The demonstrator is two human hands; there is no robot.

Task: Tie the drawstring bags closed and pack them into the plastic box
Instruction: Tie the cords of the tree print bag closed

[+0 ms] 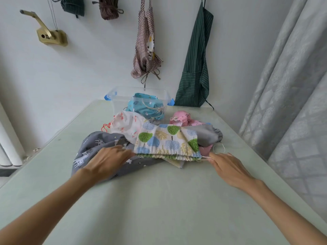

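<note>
A white bag printed with green, blue and yellow trees (168, 140) lies on top of a heap of drawstring bags, its gathered mouth facing me. My left hand (108, 160) holds the left end of that mouth. My right hand (228, 167) pinches the white drawstring at the right end. Under the heap lies a grey bag with white animals (92, 149). A white bag with red string (126, 126), a plain grey bag (207, 134) and a pink bag (182, 118) lie behind. The clear plastic box (120, 99) with blue latches holds a tied turquoise bag (146, 107).
The pale green table (159, 200) runs to the wall, with its edges at left and right. Two aprons (196, 64) hang on the wall behind the box. A grey curtain (292, 85) hangs at the right. A brass fitting (51, 35) sits on the wall upper left.
</note>
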